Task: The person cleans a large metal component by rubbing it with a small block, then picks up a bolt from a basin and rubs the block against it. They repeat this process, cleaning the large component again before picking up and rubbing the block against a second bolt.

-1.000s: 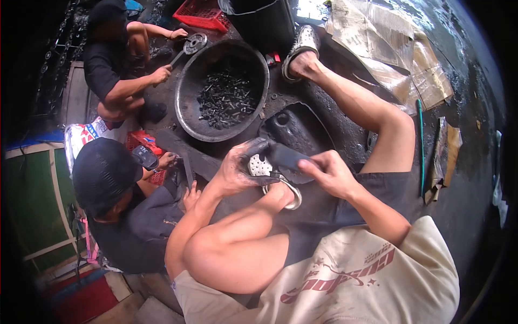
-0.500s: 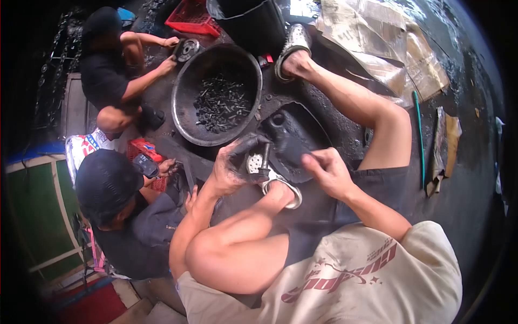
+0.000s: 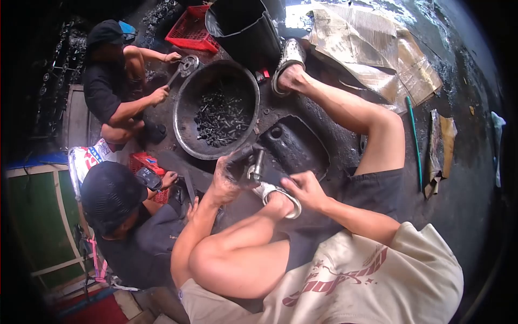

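My left hand (image 3: 231, 174), its fingers blackened, is closed around a metal bolt (image 3: 259, 162). The bolt stands nearly upright, with its thicker end low. In my right hand (image 3: 306, 191) is a dark flat piece (image 3: 274, 176), pinched with the thumb on top. Its far end meets or overlaps the lower part of the bolt; blur hides its exact kind. Beyond both hands lies a shallow black tray (image 3: 313, 141) with a round raised spot. A large round basin (image 3: 181, 137) left of it holds many small dark metal pieces (image 3: 221, 116).
A co-worker (image 3: 110, 75) at upper left holds a round metal part (image 3: 188, 66) at the basin's rim. Another person (image 3: 110, 194) sits close on my left. A black bucket (image 3: 243, 40), red crate (image 3: 191, 32), cardboard (image 3: 367, 48) and green rod (image 3: 414, 143) lie around.
My right hand has moved left and down, bringing the dark piece against the bolt. The view has tilted slightly. The upper-left co-worker's lower hand has drawn back from the round part.
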A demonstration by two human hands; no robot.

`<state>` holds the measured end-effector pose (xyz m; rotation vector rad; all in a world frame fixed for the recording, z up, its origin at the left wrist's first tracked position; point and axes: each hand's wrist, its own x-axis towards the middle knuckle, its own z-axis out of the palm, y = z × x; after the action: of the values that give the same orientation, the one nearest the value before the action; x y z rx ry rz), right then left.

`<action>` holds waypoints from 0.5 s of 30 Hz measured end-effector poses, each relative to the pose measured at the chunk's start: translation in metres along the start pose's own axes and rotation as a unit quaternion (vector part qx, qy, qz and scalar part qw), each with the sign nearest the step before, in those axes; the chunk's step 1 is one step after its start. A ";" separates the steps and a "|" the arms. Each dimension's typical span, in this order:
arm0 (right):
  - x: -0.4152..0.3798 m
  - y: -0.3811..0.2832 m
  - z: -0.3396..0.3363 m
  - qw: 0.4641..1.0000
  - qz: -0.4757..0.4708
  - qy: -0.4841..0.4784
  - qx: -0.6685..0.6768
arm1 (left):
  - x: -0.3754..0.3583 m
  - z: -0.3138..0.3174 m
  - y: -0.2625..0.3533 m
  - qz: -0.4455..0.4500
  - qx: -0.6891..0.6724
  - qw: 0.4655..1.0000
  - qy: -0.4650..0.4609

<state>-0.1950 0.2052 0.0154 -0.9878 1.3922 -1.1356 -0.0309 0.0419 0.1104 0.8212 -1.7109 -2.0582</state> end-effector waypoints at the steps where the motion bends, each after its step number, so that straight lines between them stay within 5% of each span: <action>1: 0.001 0.004 -0.001 0.998 -0.021 0.026 0.054 | -0.001 -0.002 -0.002 0.022 0.006 1.000 -0.008; 6: 0.010 -0.061 -0.006 0.953 -0.109 0.119 0.256 | -0.001 -0.003 -0.011 0.015 0.019 0.999 -0.038; 9: 0.003 0.004 0.001 0.990 -0.068 0.122 -0.025 | -0.002 -0.009 -0.004 -0.044 0.032 0.998 -0.020; 10: -0.002 0.008 -0.002 0.988 -0.082 0.126 -0.017 | -0.001 -0.011 -0.006 -0.060 0.020 0.998 -0.012; 11: 0.000 0.015 -0.004 0.986 -0.073 0.151 0.017 | 0.001 -0.009 -0.011 0.007 0.025 0.999 -0.018; 15: 0.015 -0.052 -0.006 0.953 -0.112 0.208 0.190 | 0.004 0.004 -0.013 0.004 -0.005 1.000 -0.024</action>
<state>-0.2031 0.1805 0.0631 -0.6579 1.3285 -1.7845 -0.0348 0.0456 0.0976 0.7663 -1.7246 -2.0963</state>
